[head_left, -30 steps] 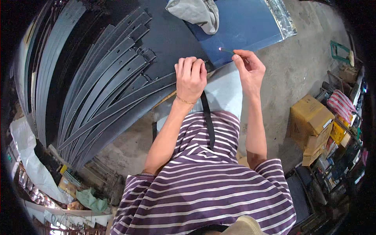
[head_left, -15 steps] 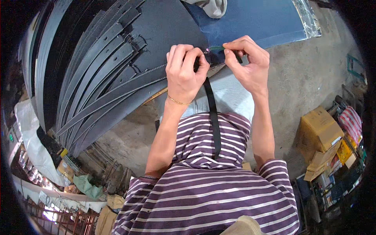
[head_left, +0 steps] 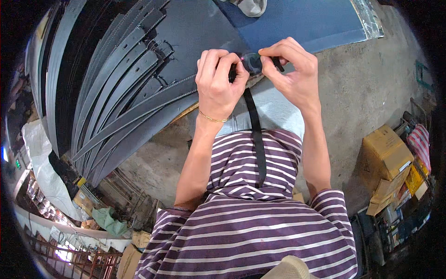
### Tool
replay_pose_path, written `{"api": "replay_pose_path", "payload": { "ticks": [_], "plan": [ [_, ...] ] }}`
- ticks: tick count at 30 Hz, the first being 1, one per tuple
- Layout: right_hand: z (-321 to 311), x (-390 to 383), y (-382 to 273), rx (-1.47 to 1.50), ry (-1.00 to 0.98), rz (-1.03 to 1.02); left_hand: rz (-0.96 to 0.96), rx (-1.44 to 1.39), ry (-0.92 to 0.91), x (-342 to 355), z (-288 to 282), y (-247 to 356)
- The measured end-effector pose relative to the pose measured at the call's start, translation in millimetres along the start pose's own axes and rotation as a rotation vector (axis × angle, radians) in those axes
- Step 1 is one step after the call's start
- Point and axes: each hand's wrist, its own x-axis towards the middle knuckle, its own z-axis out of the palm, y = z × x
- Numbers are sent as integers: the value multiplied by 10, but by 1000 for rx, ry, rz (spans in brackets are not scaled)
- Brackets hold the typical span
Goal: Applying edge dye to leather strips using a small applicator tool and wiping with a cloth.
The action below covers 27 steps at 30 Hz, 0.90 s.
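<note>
My left hand is closed, thumb and fingers pinching a dark piece. This looks like the upper end of a narrow black strap that hangs down over my lap and striped shirt. A tiny pink spot shows at the fingertips. To its right, my right hand is also closed, thumb against forefinger, with a slim black piece showing between its fingers; its kind is unclear. A small gap parts the two hands, with a hazy dark patch between them. Both are above the near edge of the dark work surface.
Many long dark stitched belt strips lie fanned out on the left of the dark surface. A blue sheet with taped edge and a grey cloth lie at the far side. Cardboard boxes stand on the floor at right.
My right hand has moved slightly left and up, closer to the left hand. A green strip seen between the hands no longer shows. The left hand is nearly still.
</note>
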Motion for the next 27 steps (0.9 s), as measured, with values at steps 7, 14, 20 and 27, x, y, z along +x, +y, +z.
{"api": "replay_pose_path", "payload": {
  "ticks": [7,14,20,27],
  "plan": [
    [-4,-43,18,136,75,221,-89,-73,90,0,-11,60],
    [-56,-23,62,367,243,395,-61,-100,-15,81,-75,42],
    [-124,-4,84,482,234,426,28,-27,15,64,-1,60],
    [-105,-8,114,607,257,387,3,-31,35,35,-2,57]
  ]
}}
